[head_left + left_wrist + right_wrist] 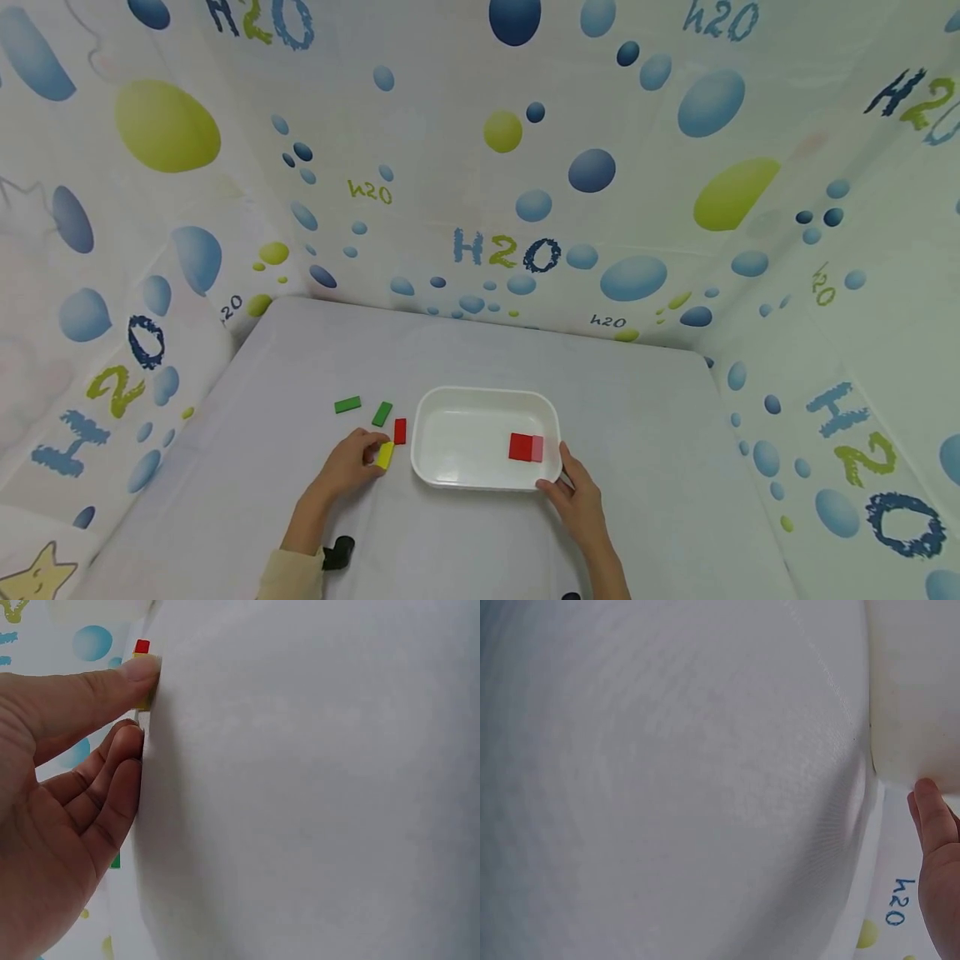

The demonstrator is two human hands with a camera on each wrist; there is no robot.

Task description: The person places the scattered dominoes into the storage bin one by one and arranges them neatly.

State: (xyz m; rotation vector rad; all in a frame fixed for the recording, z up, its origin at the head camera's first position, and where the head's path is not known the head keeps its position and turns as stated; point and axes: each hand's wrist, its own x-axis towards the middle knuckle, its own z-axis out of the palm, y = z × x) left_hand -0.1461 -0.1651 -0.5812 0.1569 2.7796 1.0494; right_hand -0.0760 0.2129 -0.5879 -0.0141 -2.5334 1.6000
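In the head view my left hand (351, 467) pinches a small yellow block (385, 456) between thumb and fingers, just above the white cloth. In the left wrist view the thumb covers most of that yellow block (142, 701). A red block (400, 431) lies right beside it. At the right end of a white rectangular tray (465, 482), my right hand (577, 496) holds the front corner, thumb on the front rim and fingers along the side. Inside the tray sits a red square piece (520, 447), with a paler pink patch on its right.
Two green blocks, one lying flat (347, 405) and one slanted (382, 414), are beyond the left hand. A dark object (340, 552) shows by the left sleeve (292, 575). Patterned white curtains (420, 150) close in the table's back and sides.
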